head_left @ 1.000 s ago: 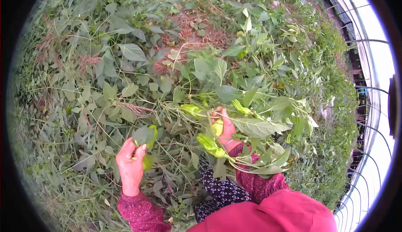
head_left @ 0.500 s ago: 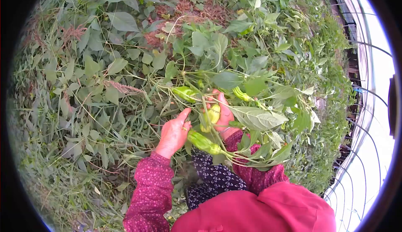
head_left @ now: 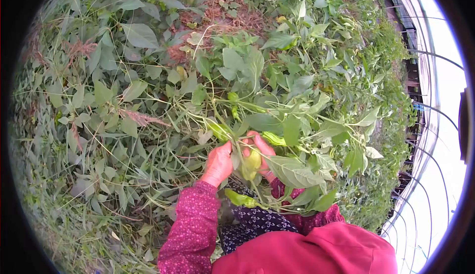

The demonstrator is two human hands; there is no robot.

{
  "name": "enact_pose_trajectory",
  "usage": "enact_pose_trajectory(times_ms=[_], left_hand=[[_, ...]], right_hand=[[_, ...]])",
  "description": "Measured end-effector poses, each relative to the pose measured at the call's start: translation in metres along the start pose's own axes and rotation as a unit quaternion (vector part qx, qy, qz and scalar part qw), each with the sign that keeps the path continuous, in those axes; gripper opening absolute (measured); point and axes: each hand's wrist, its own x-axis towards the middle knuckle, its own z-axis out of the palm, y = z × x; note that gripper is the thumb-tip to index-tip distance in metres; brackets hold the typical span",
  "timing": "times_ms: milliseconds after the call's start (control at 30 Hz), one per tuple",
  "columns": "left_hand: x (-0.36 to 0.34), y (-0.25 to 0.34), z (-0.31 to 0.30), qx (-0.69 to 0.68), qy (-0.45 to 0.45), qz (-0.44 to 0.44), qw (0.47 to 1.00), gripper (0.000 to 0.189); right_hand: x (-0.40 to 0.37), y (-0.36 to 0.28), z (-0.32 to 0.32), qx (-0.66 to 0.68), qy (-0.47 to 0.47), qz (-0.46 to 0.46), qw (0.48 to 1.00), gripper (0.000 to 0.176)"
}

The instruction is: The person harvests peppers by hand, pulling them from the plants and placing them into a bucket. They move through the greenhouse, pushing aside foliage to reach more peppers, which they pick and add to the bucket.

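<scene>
My left hand (head_left: 219, 165) is closed at the stems beside a pale yellow-green pepper (head_left: 251, 165); what its fingers grip is hidden behind the leaves. Curled around that pepper's upper part from the right is my right hand (head_left: 261, 149). A green pepper (head_left: 217, 130) hangs just above my left hand, and another green pepper (head_left: 273, 139) is beside my right fingers. Lower down, a longer green pepper (head_left: 241, 198) hangs in front of the patterned trousers. A broad leaf (head_left: 295, 171) partly covers my right wrist.
Dense leafy plants (head_left: 109, 140) and grass surround the hands. Dry brown plant matter (head_left: 222, 11) lies at the top. Along the right runs a curved frame with pale sheeting (head_left: 440, 76). A reddish weed spike (head_left: 143, 118) stands to the left.
My left hand has moved right and closed in at the stems, nearer my right hand. The pepper my right hand holds and the long lower pepper have both shifted down.
</scene>
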Motion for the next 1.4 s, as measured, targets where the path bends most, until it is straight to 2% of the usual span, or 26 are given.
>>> enact_pose_trajectory(times_ms=[100,200,300,400,433,500,567,667,733,767,800,867,900,933,967,1000,1067,1133,1200,1233,1333,1367,1400], left_hand=[[-0.004,0.007,0.001,0.055,0.017,0.010,0.998,0.015],[-0.020,0.030,-0.011,0.159,-0.031,-0.089,0.983,0.021],[-0.037,0.042,-0.023,0.126,-0.037,-0.125,0.984,0.025],[-0.054,0.042,-0.022,0.120,-0.033,-0.168,0.978,0.029],[-0.059,0.044,-0.024,0.114,-0.027,-0.179,0.977,0.029],[-0.071,0.047,-0.029,0.104,-0.017,-0.191,0.976,0.026],[-0.082,0.046,-0.027,0.096,-0.011,-0.187,0.978,0.023],[-0.124,0.041,-0.007,0.131,0.005,-0.147,0.981,0.020],[-0.140,0.007,0.001,-0.042,0.045,-0.262,0.963,0.019],[-0.143,-0.007,-0.005,-0.130,0.068,-0.313,0.938,0.019],[-0.145,-0.010,-0.019,-0.132,0.103,-0.318,0.933,0.019],[-0.145,-0.005,-0.051,-0.224,0.117,-0.248,0.935,0.021],[-0.151,0.007,-0.064,-0.262,0.121,-0.242,0.926,0.022],[-0.160,0.015,-0.075,-0.298,0.134,-0.227,0.918,0.024],[-0.168,0.012,-0.078,-0.305,0.132,-0.226,0.916,0.025],[-0.178,0.009,-0.076,-0.312,0.126,-0.229,0.913,0.028],[-0.197,0.018,-0.076,-0.217,0.084,-0.241,0.942,0.027],[-0.214,0.011,-0.059,-0.093,0.065,-0.254,0.960,0.030],[-0.221,0.083,-0.080,0.059,0.049,-0.258,0.963,0.034],[-0.227,0.080,-0.071,0.079,0.054,-0.235,0.967,0.033],[-0.239,0.104,-0.067,0.027,0.039,-0.264,0.963,0.030],[-0.247,0.055,-0.039,0.154,0.021,-0.114,0.981,0.027],[-0.255,0.065,-0.038,0.143,0.041,-0.119,0.982,0.027]], right_hand=[[-0.006,0.006,-0.016,-0.058,0.028,0.008,0.998,0.041],[-0.012,0.010,-0.018,-0.072,0.020,0.043,0.996,0.042],[-0.016,0.011,-0.012,-0.054,0.013,0.097,0.994,0.041],[-0.024,0.013,0.001,-0.147,0.056,0.119,0.980,0.041],[-0.020,0.024,-0.024,-0.180,-0.045,0.104,0.977,0.042],[-0.021,0.025,-0.002,-0.187,0.001,0.167,0.968,0.043],[-0.020,0.034,-0.037,-0.212,-0.103,0.134,0.963,0.041],[-0.010,0.033,-0.046,0.040,-0.096,-0.018,0.994,0.039],[-0.007,0.006,-0.020,0.071,-0.046,0.045,0.995,0.039],[0.006,0.012,-0.051,0.065,-0.040,0.018,0.997,0.060],[0.012,0.002,-0.043,0.116,-0.126,0.051,0.984,0.051],[-0.008,-0.018,-0.016,-0.026,-0.002,0.073,0.997,0.047],[-0.011,-0.012,-0.021,-0.087,0.071,0.059,0.992,0.050],[0.007,0.001,-0.092,-0.049,-0.042,0.116,0.991,0.052],[-0.017,0.006,-0.043,-0.065,0.047,0.102,0.992,0.053],[-0.023,0.013,-0.046,-0.030,-0.002,0.146,0.989,0.051],[-0.038,0.011,-0.012,-0.053,-0.046,0.280,0.957,0.049],[-0.040,0.015,0.008,-0.172,-0.101,0.381,0.903,0.046],[-0.044,0.021,0.045,-0.289,-0.150,0.423,0.846,0.045],[-0.049,0.023,0.063,-0.292,-0.174,0.423,0.840,0.045],[-0.055,0.048,0.084,-0.327,-0.185,0.432,0.820,0.045],[-0.060,0.054,0.089,-0.339,-0.215,0.422,0.813,0.044],[-0.066,0.062,0.094,-0.349,-0.244,0.411,0.806,0.043]])
